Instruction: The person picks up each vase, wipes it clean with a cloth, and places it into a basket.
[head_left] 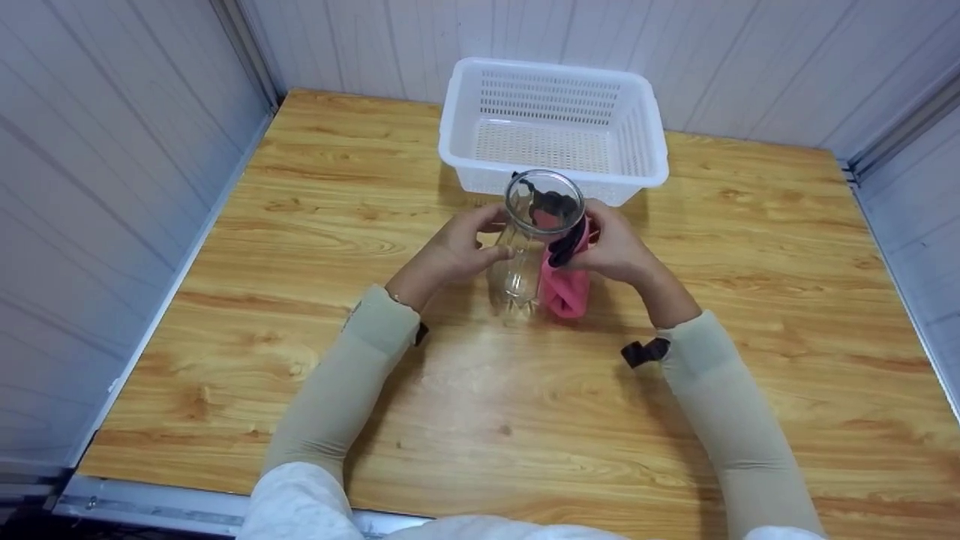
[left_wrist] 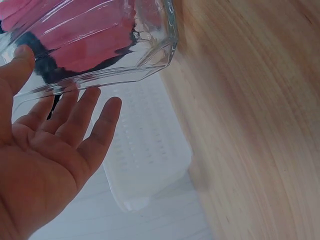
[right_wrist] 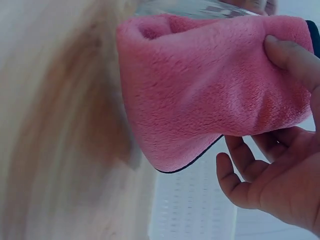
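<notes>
A clear glass vase (head_left: 517, 281) with a round rim and a faceted lower end stands mouth up in front of me. My left hand (head_left: 455, 246) holds its left side, thumb on the near face and fingers on the far side. Against the vase's right side lies a folded pink cloth (head_left: 566, 291) with dark edging. My right hand (head_left: 616, 241) grips this fluffy cloth (right_wrist: 210, 85) between thumb and fingers. In the left wrist view, pink shows through the glass (left_wrist: 152, 57). Whether the vase's base touches the table cannot be told.
A white plastic basket (head_left: 656, 161) with slotted walls stands just beyond the hands, by the back wall (head_left: 750, 67). The wood-grain table (head_left: 465, 420) spreads around, with panelled walls at left and right.
</notes>
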